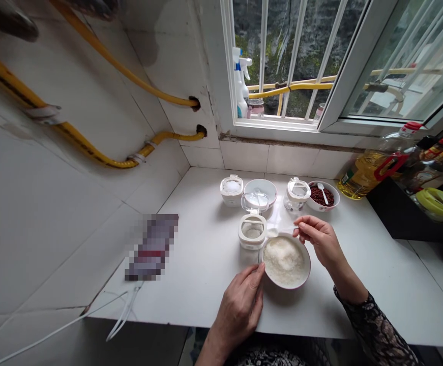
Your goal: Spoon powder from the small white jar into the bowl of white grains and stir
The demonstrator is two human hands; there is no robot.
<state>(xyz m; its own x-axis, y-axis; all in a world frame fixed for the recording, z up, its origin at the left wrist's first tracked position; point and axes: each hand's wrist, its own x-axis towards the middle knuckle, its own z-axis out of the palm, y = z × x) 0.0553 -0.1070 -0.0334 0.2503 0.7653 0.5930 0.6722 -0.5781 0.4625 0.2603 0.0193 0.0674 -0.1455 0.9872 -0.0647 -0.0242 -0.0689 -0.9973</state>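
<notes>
My right hand [318, 238] pinches the handle of a small pale spoon [283, 230]. A little white powder seems to sit in its tip, above the far rim of a white bowl [308, 272]. White, grainy contents [284, 259] are heaped in the middle of that bowl. At the bowl's left side, my left hand [242, 300] holds the rim with its fingertips. Just beyond the bowl's left edge stands a small white container [252, 239] with its clear lid [255, 202] flipped up. What is inside it is hard to make out.
Farther back are a container of white powder [232, 189], a white bowl [269, 190], another lidded container [297, 192] and a bowl of red beans [323, 197] with a white spoon. An oil bottle [354, 175] and black rack [391, 211] stand right. A pixelated object [154, 246] lies left.
</notes>
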